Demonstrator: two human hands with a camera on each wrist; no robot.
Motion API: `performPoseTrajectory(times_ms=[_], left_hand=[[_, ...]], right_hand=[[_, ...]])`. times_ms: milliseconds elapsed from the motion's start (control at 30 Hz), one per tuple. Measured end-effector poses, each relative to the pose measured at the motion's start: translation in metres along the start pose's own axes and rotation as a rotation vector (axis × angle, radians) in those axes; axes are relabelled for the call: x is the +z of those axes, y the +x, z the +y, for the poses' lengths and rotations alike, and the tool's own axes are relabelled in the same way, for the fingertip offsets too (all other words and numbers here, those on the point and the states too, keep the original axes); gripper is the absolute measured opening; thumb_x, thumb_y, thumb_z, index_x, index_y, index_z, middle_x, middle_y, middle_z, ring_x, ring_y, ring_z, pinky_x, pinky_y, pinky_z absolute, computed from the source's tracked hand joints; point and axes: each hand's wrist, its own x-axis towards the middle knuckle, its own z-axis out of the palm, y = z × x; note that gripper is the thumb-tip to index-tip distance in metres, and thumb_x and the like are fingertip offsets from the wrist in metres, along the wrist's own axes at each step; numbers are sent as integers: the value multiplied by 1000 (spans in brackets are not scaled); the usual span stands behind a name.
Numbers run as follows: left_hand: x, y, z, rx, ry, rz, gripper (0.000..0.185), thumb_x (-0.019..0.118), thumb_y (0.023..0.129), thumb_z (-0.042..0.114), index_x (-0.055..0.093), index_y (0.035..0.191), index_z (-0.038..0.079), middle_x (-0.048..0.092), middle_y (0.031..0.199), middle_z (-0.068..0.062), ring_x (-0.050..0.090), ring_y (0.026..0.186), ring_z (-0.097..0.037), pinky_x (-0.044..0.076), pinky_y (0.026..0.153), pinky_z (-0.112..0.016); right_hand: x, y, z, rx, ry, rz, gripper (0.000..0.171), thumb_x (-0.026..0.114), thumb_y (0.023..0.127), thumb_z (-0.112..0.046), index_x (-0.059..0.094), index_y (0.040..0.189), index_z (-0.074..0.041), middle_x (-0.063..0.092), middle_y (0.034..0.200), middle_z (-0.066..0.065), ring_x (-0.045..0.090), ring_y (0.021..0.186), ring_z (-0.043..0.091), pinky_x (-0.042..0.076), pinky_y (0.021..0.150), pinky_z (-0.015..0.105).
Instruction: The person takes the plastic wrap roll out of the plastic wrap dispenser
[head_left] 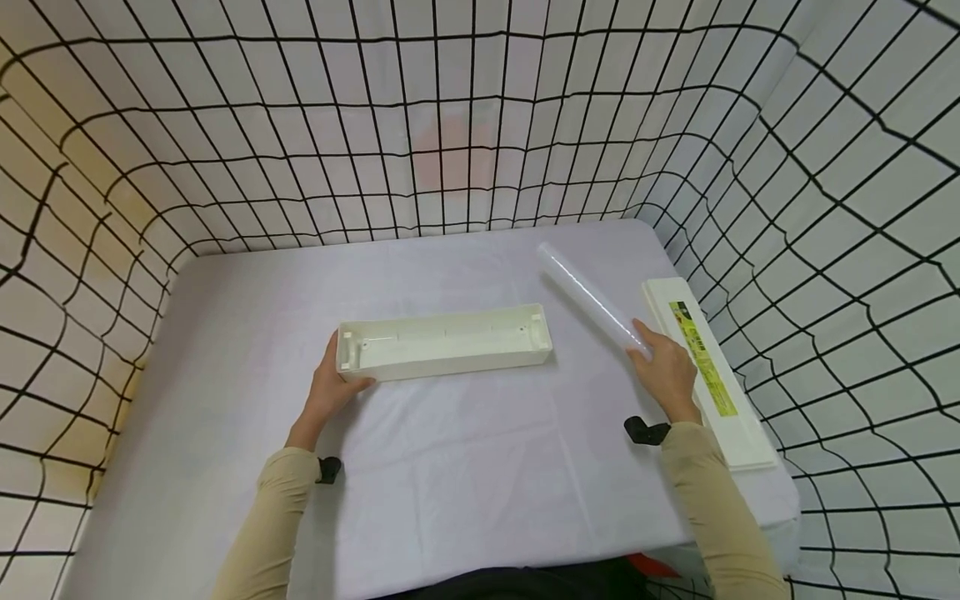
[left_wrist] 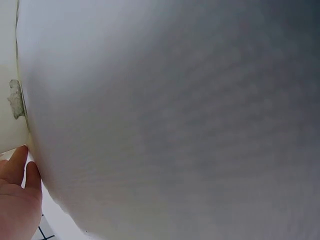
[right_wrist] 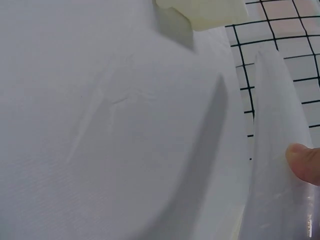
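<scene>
My left hand (head_left: 330, 390) grips the left end of a long, cream-coloured open-topped box (head_left: 465, 365), its thumb along the front wall. The box lies crosswise on the table, and its inside shows. In the left wrist view, fingers (left_wrist: 33, 177) touch the edge of the box (left_wrist: 7, 60). To the right, my right hand (head_left: 667, 369) holds a translucent plastic-film roll (head_left: 588, 293) by its near end, and the roll slants away toward the far left. The right wrist view shows the thumb (right_wrist: 304, 164) pressed on the roll (right_wrist: 275, 150), whose shadow falls on the cloth.
A long white lid-like piece (head_left: 742, 442) with a yellow-green label (head_left: 702, 358) lies along the right edge, beside my right hand. White cloth covers the table (head_left: 450, 475). Black wire mesh (head_left: 472, 154) stands around the back and both sides.
</scene>
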Motion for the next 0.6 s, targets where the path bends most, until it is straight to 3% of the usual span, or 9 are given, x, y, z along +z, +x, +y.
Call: performPoseTrajectory(times_ms=[600], left_hand=[[1,1,-2,15,-7,2,108,77,73,5,4,152,19,29,153,-16,27,140,-38,24,113,-58]], right_hand=[[3,-12,8,55,16,46,51,66,84,-22,53,133,-19,59,123,24,61,92,47,46,67,55]])
